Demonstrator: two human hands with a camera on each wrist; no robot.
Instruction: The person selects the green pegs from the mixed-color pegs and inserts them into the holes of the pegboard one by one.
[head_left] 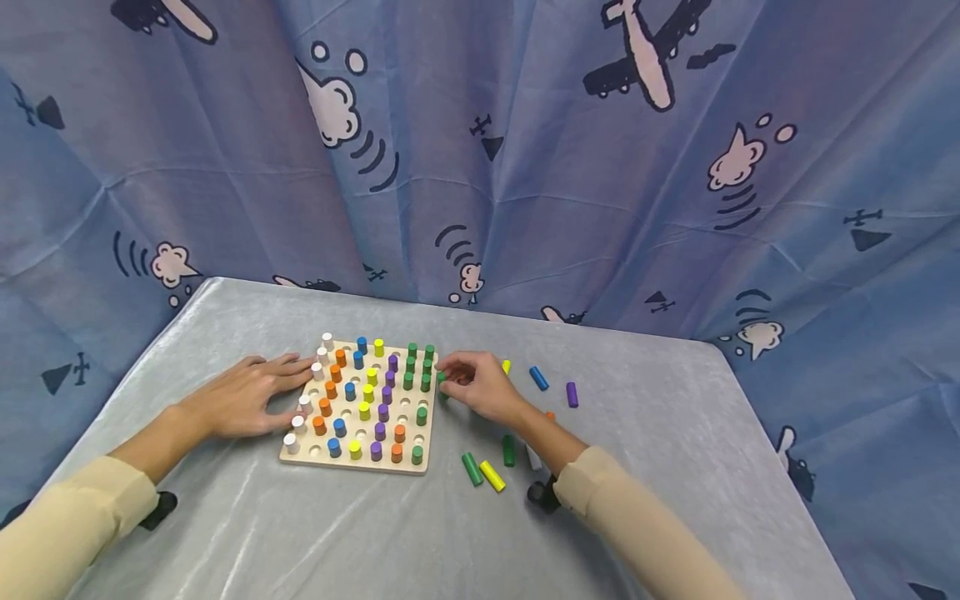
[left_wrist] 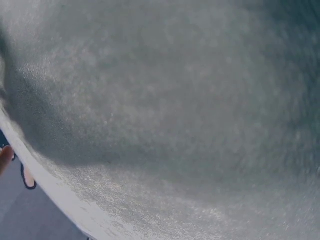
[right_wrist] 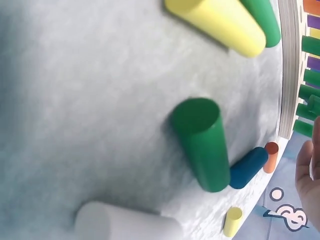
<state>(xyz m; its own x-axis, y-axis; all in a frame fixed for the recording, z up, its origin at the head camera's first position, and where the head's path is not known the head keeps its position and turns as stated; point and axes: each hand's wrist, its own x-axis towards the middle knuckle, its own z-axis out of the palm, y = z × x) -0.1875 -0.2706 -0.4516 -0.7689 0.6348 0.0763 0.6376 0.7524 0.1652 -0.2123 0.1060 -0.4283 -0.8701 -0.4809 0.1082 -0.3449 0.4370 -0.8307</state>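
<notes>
A wooden pegboard [head_left: 315, 460] lies on the table, with white, orange, blue, yellow, purple and green pegs standing in rows of holes. My left hand [head_left: 243, 396] rests at its left edge, fingers extended beside the white pegs [head_left: 298, 424]. At the board's right edge, my right hand [head_left: 483, 385] pinches a green peg [head_left: 442, 379] between thumb and fingers. That hand [right_wrist: 309, 167] and its green peg [right_wrist: 314, 104] appear at the right border of the right wrist view. The left wrist view shows mostly blurred cloth and a fingertip [left_wrist: 5, 159].
Loose pegs lie right of the board: a blue peg [head_left: 539, 377], a purple peg [head_left: 572, 394], a yellow peg [head_left: 492, 476], green pegs [head_left: 472, 469], and a white peg [right_wrist: 127, 222] partly under the right forearm. A patterned blue curtain [head_left: 525, 233] hangs behind the grey-covered table [head_left: 637, 467].
</notes>
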